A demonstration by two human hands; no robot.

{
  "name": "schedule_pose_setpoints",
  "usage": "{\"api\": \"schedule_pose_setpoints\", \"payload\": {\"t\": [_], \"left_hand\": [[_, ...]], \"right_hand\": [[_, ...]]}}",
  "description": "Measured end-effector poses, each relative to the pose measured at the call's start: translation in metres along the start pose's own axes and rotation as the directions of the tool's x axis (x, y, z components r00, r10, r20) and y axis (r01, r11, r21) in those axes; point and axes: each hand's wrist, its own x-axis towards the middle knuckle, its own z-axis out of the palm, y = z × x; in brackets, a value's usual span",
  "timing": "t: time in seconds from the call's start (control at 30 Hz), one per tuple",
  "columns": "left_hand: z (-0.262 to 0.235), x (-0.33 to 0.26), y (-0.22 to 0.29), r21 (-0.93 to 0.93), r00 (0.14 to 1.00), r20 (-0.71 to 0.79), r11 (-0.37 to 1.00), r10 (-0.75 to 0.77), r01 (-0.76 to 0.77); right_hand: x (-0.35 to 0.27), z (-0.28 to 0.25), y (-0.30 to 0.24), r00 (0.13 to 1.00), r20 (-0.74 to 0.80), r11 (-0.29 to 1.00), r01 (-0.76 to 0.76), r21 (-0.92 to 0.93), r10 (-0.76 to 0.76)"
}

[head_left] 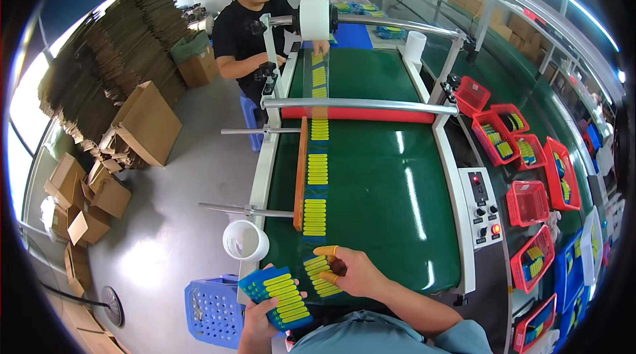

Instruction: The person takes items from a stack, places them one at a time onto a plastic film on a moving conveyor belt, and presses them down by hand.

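My left hand point(257, 319) is closed round a stack of blue cards point(279, 298) with rows of yellow strips, held tilted just off the belt's near end. At the near end of the green conveyor belt point(377, 188), my right hand point(361, 274), with orange finger covers on thumb and forefinger, pinches the edge of one blue-and-yellow card point(318, 273). Beyond it, a line of similar cards point(317, 170) runs away along a brown guide bar point(300, 178). Over the belt's far part a roll of film point(315, 19) sits on a metal rod.
A co-worker point(255, 36) reaches over the far end of the belt. On the right are a control panel point(482, 208) and several red baskets point(528, 203), some holding cards. A white tape core point(246, 241), blue crate point(215, 314) and cardboard boxes point(149, 122) lie left.
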Motion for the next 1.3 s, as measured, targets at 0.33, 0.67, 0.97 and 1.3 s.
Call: {"api": "schedule_pose_setpoints", "payload": {"t": [0.33,0.67,0.97,1.3], "left_hand": [[0.002,-0.003,-0.003,-0.043,0.99,0.112,0.995,-0.083,0.088],[-0.001,-0.002,-0.003,-0.072,0.98,0.156,0.989,-0.12,0.133],[0.0,-0.004,-0.005,-0.061,0.978,0.168,0.989,-0.125,0.137],[-0.011,-0.006,-0.008,-0.11,0.975,0.142,0.977,-0.169,0.185]], "right_hand": [[-0.002,0.012,-0.008,0.93,-0.109,0.58,0.125,-0.805,-0.352],[-0.007,0.013,0.012,0.928,0.147,0.433,0.295,-0.852,-0.343],[0.007,0.024,0.019,0.947,0.075,0.389,0.2,-0.899,-0.313],[0.016,0.021,0.017,0.949,0.088,0.413,0.214,-0.885,-0.303]]}}
